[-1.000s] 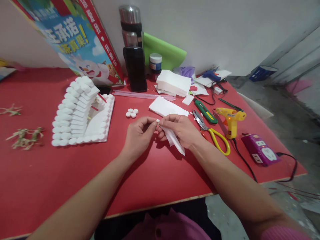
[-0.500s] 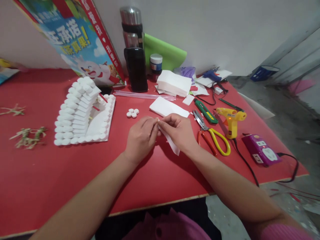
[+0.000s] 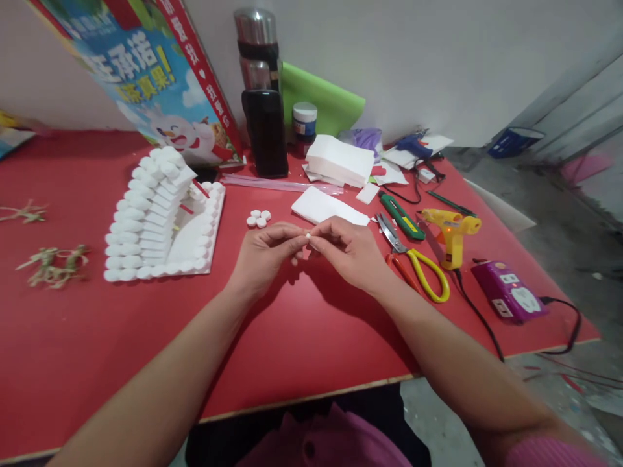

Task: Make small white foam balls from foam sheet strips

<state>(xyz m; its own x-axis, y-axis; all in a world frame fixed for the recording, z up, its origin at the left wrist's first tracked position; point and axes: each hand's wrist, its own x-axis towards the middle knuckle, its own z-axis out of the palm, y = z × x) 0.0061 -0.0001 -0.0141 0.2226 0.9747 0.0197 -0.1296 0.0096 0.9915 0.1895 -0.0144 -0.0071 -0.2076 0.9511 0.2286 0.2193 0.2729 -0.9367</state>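
Over the middle of the red table point(image 3: 302, 350), my left hand point(image 3: 263, 256) and my right hand point(image 3: 348, 251) meet at the fingertips. Pinched between both thumbs and forefingers is a small white paper roll point(image 3: 308, 237), mostly hidden by the fingers. Just beyond my left hand lies a cluster of several white round pads point(image 3: 261, 222). A folded white paper stack point(image 3: 326, 207) rests behind my hands. Off to the left stands a white model point(image 3: 141, 227) with steps, edged with rows of the same sort of round pads.
Right of my hands lie scissors point(image 3: 417, 263), a green utility knife point(image 3: 402, 216), a yellow glue gun point(image 3: 452, 230) and a purple power socket point(image 3: 509, 292) with cords. Along the back stand a steel flask point(image 3: 256, 32), a black phone point(image 3: 265, 133) and a printed box point(image 3: 146, 78). Straw figures point(image 3: 53, 266) lie left.
The white paper strip that hung below my right hand no longer shows; only a small white roll is at the fingertips. My left hand has turned, so its thumb now shows.
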